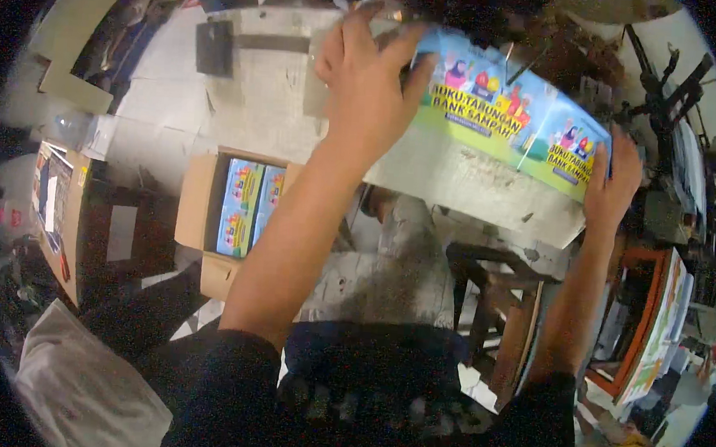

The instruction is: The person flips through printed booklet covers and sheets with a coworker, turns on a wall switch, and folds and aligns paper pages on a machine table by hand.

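Observation:
A long blue-and-green printed cover sheet [484,100] with two matching cartoon pictures side by side slants across the bench at the far centre-right. I cannot tell whether it is one sheet or a thin stack. My left hand [374,89] is at its left end, thumb and forefinger closing on the edge while the other fingers curl apart. At the right end my right hand [613,182] is closed round the edge, its thumb on the printed face and its fingertips hidden behind.
The pale worktop [467,177] lies beneath the sheet. An open cardboard box [197,205] with stacked printed booklets [240,208] stands at left. A wooden stool [498,273] is below the bench's right part. Another person's light-clothed leg or sleeve [86,379] shows lower left.

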Action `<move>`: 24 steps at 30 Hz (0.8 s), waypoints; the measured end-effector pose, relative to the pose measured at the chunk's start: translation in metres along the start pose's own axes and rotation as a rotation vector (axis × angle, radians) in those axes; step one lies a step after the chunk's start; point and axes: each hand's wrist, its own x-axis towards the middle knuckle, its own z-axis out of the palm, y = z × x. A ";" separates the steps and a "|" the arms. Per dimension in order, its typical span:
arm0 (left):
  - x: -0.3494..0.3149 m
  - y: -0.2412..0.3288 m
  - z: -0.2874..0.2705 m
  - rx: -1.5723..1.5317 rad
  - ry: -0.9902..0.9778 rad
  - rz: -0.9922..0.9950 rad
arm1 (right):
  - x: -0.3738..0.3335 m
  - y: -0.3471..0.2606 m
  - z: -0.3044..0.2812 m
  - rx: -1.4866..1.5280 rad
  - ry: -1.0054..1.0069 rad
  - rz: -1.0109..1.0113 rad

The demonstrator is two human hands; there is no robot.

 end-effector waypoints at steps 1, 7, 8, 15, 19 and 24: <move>-0.001 -0.001 0.001 0.014 0.000 0.000 | 0.002 -0.003 -0.001 0.020 0.019 -0.017; 0.007 0.013 -0.006 -0.001 -0.103 -0.048 | 0.007 -0.002 0.000 0.055 0.027 -0.021; 0.005 0.014 -0.005 -0.008 -0.113 -0.049 | 0.007 0.000 0.000 0.051 0.018 -0.016; 0.006 0.013 -0.010 0.014 -0.122 -0.096 | -0.007 0.007 -0.003 -0.116 0.093 0.043; 0.010 0.004 -0.009 0.030 -0.085 -0.056 | -0.013 0.015 0.006 -0.210 0.024 0.144; 0.013 -0.020 -0.004 -0.157 -0.017 -0.093 | -0.011 -0.012 0.010 -0.253 0.027 0.199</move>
